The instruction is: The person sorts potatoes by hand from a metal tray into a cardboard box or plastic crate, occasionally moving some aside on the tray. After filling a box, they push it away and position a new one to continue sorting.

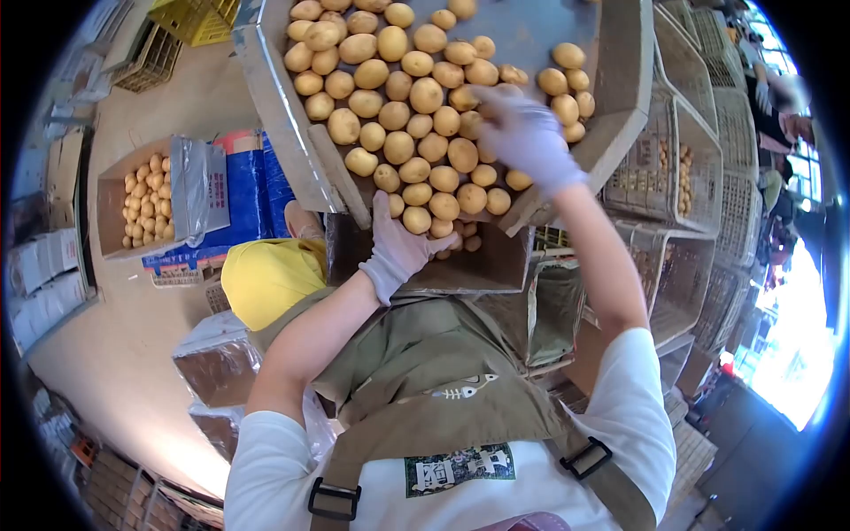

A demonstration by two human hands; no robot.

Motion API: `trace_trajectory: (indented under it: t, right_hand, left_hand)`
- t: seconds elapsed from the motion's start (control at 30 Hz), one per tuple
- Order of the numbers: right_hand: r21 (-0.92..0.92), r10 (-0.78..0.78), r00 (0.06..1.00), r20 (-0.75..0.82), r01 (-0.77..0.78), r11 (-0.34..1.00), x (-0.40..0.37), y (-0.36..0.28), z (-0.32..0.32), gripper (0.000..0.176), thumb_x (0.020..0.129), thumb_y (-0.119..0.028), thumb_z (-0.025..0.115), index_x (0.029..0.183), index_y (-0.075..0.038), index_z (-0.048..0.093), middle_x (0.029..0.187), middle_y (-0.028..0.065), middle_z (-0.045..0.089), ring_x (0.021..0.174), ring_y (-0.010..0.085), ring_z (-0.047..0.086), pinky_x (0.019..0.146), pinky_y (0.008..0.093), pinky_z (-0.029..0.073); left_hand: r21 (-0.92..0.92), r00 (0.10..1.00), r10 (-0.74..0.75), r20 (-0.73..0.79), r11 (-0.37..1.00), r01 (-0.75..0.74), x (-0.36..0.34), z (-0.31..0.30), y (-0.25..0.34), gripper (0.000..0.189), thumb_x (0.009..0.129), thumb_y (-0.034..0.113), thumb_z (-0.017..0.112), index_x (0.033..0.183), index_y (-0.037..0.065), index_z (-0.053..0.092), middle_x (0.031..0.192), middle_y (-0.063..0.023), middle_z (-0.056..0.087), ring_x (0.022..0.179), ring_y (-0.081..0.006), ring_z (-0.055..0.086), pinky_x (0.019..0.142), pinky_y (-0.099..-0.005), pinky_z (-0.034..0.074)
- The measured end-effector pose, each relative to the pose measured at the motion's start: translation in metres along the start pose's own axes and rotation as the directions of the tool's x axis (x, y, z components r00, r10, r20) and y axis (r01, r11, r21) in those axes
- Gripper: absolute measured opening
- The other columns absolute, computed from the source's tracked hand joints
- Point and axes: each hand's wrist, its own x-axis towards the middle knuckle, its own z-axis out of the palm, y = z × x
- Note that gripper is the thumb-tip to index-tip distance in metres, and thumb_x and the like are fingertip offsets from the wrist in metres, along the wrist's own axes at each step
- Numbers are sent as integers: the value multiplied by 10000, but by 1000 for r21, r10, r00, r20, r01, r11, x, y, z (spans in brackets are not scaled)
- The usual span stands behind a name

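Observation:
Many round, yellow-brown potatoes [425, 96] lie loose on a sorting tray [611, 146] with raised sides that narrow toward me. My left hand [398, 241], in a pale glove, is at the tray's narrow mouth, thumb and fingers apart beside the lowest potatoes. Directly below that mouth, a box [482, 276] against my apron has a few potatoes inside, partly hidden by this hand. Over the right part of the potatoes is my gloved right hand [529, 142], reaching left; motion smears its fingers.
A carton of potatoes [149, 199] stands to the left on a blue-covered stack [252, 190]. Plastic crates [655, 173] are stacked along the right, some with potatoes inside. Plastic-lined boxes [217, 363] sit at lower left, beside a yellow cloth [270, 279]. People are at far right.

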Motion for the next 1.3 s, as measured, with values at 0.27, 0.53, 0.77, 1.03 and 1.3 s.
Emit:
trace_trajectory:
  t: [0.27,0.53,0.77,1.03,1.3]
  right_hand:
    - [206,177,984,5,-175,963,-7,-14,7,415,859,-187,627,1273,-200,609,1212,191,576,1062,383,622,897,434,518]
    - [-70,580,806,-116,-589,805,-321,21,4,442,807,-49,672,1237,-152,673,1316,231,535,1103,406,603,937,456,509]
    - [-41,95,924,-372,-119,992,-123,2,-39,436,806,11,637,1225,-105,669,1247,107,646,1064,317,634,925,410,483]
    - [-222,289,919,268,-233,947,50,65,-1,488,830,-101,606,1296,-229,536,1320,118,612,1135,338,628,876,454,528]
    - [165,202,975,-87,-186,969,60,-13,-9,369,896,-275,602,1232,-129,557,1073,127,694,1020,339,682,866,448,528]
  left_hand:
    - [11,1000,-14,-15,1000,15,5,-7,-1,792,901,722,419,1500,209,348,1559,-58,350,1417,-326,374,1067,-660,348]
    - [804,885,348,308,402,-438,2,-16,-4,767,835,589,603,1395,136,339,1474,-68,391,1325,-284,431,1031,-563,410]
    - [72,997,13,77,997,-18,2,-7,2,729,878,601,560,1417,160,346,1492,-67,391,1354,-306,420,1021,-586,432]
    - [-129,998,-47,51,990,53,1,-11,3,627,955,609,400,1460,238,375,1546,-66,365,1423,-340,371,987,-689,431]
    - [-108,999,-44,12,993,45,3,-9,4,681,936,669,407,1483,267,350,1560,-14,350,1438,-305,361,1029,-688,378]
